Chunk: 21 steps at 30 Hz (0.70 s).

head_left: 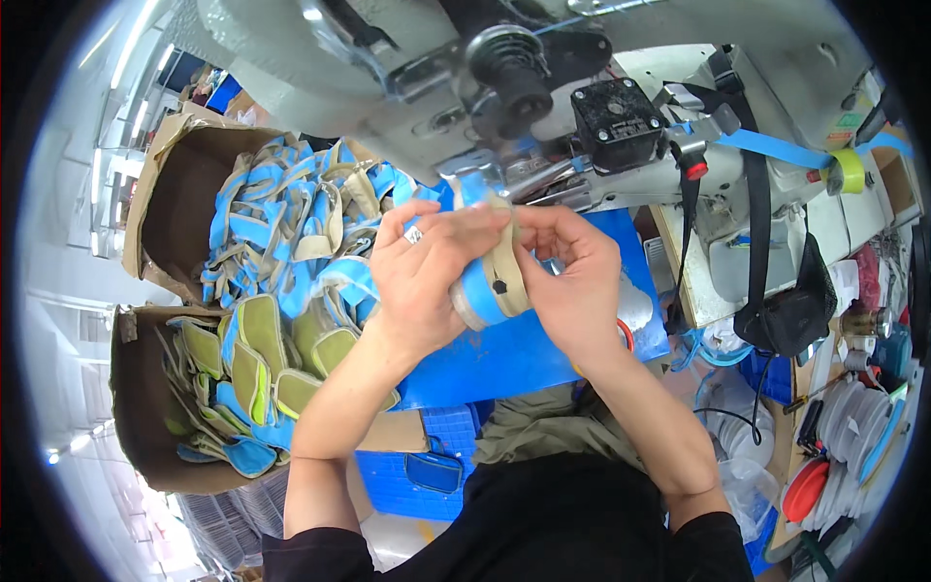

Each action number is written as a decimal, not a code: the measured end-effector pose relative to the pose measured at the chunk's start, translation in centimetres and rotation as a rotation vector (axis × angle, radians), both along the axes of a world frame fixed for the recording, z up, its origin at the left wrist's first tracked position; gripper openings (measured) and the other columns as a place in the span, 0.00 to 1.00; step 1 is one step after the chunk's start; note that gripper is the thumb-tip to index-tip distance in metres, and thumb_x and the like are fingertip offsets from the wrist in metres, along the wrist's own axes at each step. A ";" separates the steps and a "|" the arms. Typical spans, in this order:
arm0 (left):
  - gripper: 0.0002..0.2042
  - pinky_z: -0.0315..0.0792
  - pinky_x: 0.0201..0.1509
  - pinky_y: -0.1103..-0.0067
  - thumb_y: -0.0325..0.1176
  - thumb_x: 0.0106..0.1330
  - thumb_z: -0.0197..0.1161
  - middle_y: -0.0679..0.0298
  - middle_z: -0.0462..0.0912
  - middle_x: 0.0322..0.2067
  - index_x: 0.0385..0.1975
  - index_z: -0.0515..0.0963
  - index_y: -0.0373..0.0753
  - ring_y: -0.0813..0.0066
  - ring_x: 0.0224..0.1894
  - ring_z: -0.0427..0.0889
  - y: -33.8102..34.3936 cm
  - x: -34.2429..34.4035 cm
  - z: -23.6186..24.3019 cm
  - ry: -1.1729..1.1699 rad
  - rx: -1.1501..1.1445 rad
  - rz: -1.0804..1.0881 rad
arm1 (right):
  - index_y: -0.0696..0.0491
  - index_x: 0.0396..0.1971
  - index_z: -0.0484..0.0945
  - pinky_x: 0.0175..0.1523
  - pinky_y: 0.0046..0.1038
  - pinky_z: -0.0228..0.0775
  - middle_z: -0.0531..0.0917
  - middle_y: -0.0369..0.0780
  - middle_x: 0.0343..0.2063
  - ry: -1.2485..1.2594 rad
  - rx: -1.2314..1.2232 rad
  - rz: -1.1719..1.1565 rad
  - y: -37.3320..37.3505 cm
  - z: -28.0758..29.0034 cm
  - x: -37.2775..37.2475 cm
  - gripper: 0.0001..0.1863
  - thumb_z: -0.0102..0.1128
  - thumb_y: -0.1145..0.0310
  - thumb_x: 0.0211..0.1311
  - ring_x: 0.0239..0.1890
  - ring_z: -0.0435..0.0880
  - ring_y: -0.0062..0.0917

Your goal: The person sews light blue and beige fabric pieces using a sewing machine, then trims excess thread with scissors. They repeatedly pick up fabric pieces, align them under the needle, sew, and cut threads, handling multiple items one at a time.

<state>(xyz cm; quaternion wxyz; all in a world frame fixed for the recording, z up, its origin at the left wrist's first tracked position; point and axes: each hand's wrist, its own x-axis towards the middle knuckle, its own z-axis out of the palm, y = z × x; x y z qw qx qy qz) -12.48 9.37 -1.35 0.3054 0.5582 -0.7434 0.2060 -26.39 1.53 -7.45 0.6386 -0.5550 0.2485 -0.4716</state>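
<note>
- Held the band between left grip and right grip, just in front of the machine.
- Curled left grip closed around the band's left side; pinched its right edge in right grip, thumb near fingers.
- Ran lengthwise from beyond both grips back between them, curving at the near end; touched both, with neither clearly nearer.
- Had loose straps to left grip's left, the blue desk beneath both.

Bright tube lights glare at left (the black-rimmed edges bend strongly).
</note>
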 end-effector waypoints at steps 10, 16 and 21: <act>0.10 0.73 0.60 0.68 0.33 0.56 0.73 0.65 0.91 0.44 0.36 0.83 0.42 0.69 0.51 0.90 0.7 -0.6 -0.1 -0.039 0.029 -0.022 | 0.53 0.36 0.85 0.38 0.29 0.76 0.88 0.38 0.30 0.133 -0.299 -0.194 0.3 -0.9 -0.2 0.12 0.74 0.79 0.50 0.33 0.88 0.28; 0.07 0.72 0.64 0.63 0.29 0.58 0.70 0.66 0.91 0.43 0.36 0.83 0.42 0.67 0.52 0.90 -0.1 -0.3 0.4 -0.062 0.056 0.015 | 0.56 0.37 0.85 0.41 0.25 0.80 0.90 0.39 0.30 0.033 -0.148 -0.231 0.2 0.4 0.7 0.13 0.73 0.82 0.51 0.32 0.89 0.22; 0.09 0.72 0.65 0.63 0.28 0.63 0.67 0.58 0.87 0.50 0.42 0.82 0.41 0.62 0.58 0.86 0.4 -0.5 -0.3 0.117 0.052 0.057 | 0.58 0.38 0.85 0.42 0.23 0.80 0.90 0.39 0.31 -0.046 -0.079 -0.221 0.2 0.0 1.1 0.11 0.74 0.82 0.53 0.33 0.89 0.20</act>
